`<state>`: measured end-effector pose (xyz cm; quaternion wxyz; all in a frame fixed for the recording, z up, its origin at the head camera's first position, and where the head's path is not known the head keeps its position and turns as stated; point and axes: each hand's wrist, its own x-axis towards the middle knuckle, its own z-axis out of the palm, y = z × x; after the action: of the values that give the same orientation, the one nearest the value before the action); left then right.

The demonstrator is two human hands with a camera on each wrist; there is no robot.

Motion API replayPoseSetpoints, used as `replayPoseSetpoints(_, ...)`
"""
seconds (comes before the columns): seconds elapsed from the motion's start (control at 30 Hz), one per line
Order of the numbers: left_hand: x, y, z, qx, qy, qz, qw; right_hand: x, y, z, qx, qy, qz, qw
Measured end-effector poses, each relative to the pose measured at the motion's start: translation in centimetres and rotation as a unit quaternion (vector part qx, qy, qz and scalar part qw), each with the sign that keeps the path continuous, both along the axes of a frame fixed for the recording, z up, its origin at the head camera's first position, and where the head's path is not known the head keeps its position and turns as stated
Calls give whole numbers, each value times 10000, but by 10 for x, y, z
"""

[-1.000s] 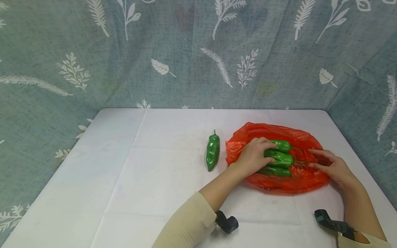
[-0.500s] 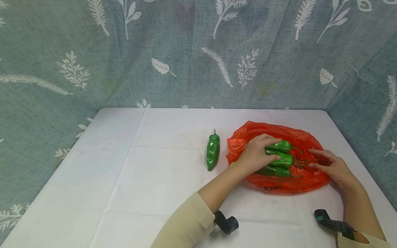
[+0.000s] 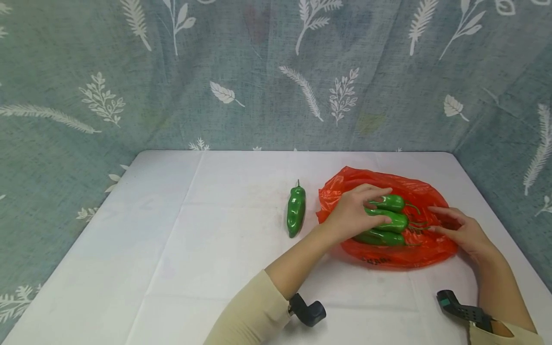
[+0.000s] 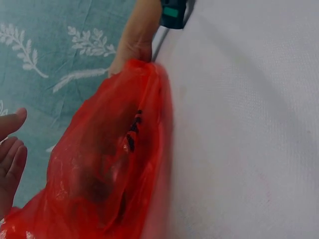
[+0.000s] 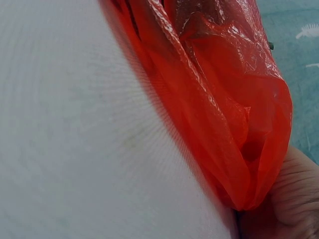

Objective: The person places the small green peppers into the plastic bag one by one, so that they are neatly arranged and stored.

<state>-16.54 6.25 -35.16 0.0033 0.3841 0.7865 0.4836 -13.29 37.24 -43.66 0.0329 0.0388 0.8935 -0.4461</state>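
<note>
My left hand (image 3: 355, 211) hovers over three green chili peppers (image 3: 394, 221) lying side by side in a red plastic bag (image 3: 388, 261). Its fingers are spread apart from the thumb, and it covers the peppers' left ends. In the left wrist view the fingers (image 4: 11, 162) show loose above the bag's edge. At the bag's right end, my right hand (image 3: 467, 235) holds the rim, its fingers bent over it near the pepper stems. The right wrist view shows the bag (image 5: 249, 124) hiding most of that hand's fingers. Another green chili pepper (image 3: 296, 211) lies outside, left of the bag.
A white cloth covers the table (image 3: 207, 249). Behind and beside it hangs a blue-green curtain (image 3: 258, 96) with white leaf prints. Black wrist cameras (image 3: 308, 311) sit by both sleeves.
My left hand has loosened from the peppers, its fingers lifting and spreading, and its forearm has shifted slightly left. The bag's left edge has drawn in slightly. My right hand has stayed in place.
</note>
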Motion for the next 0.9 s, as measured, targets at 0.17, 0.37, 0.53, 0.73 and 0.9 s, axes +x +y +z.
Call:
replayPoseSetpoints(0.17,0,-8,5,80,30,-14,10000,0,1,-1,-43,-12,-26,10000)
replayPoseSetpoints(0.37,1,-22,8,310,144,42,9994,0,1,0,-33,32,-12,10000)
replayPoseSetpoints(0.53,2,-36,6,414,192,51,9989,2,0,2,-85,154,31,9998)
replayPoseSetpoints(0.73,2,-53,1,660,318,231,9970,2,0,2,-58,163,62,9998)
replayPoseSetpoints(0.9,4,-70,1,675,79,468,9966,0,0,1,11,93,50,9999)
